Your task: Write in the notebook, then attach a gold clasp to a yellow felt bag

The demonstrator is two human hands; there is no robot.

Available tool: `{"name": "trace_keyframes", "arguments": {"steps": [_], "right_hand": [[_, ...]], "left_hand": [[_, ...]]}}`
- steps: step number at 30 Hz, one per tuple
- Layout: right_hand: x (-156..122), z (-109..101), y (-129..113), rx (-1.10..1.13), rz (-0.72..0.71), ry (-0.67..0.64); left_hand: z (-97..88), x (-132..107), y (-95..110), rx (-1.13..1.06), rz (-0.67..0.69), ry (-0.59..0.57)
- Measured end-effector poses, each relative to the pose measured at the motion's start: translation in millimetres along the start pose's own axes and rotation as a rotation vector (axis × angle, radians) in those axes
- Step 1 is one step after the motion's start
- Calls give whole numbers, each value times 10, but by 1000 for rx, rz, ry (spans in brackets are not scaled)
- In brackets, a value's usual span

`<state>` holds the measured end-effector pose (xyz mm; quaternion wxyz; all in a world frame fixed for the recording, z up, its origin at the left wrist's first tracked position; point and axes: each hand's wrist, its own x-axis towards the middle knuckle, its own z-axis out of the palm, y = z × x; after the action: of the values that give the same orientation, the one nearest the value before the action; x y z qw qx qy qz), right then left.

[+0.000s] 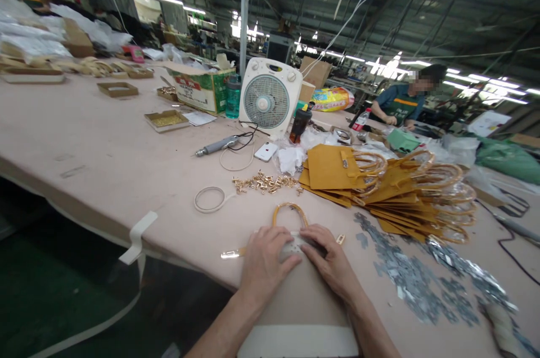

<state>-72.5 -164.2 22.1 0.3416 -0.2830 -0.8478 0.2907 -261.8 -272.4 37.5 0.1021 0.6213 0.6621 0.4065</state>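
A beige bag piece (300, 296) with a curved amber handle (290, 210) lies at the near table edge. My left hand (265, 264) rests on its upper left part, fingers pressed together toward the middle. My right hand (329, 258) lies on its upper right part, fingers curled and pressing on a small fitting (297, 242) between both hands. What the fingertips pinch is hidden. A small gold tag (340, 239) lies just right of my right hand, and a gold strip (231, 254) just left of my left hand.
A pile of gold fittings (264, 182) and a tape ring (210, 199) lie ahead. Stacked mustard bags with ring handles (392, 186) sit right. Silver foil scraps (426, 273) cover the near right. A fan (270, 96), electric screwdriver (217, 146), phone (265, 151) and boxes stand farther back. Another person (403, 103) works at the far right.
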Motion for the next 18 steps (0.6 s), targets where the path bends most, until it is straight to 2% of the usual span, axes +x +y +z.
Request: {"name": "trace_keyframes", "arguments": {"steps": [7,18], "right_hand": [[-58,35,-67,-106,-96,67],[-33,106,-42,-141,-82,107]], "left_hand": [[20,-14,-9,47,36,2],[-66,-19,33,-32,22,28]]}}
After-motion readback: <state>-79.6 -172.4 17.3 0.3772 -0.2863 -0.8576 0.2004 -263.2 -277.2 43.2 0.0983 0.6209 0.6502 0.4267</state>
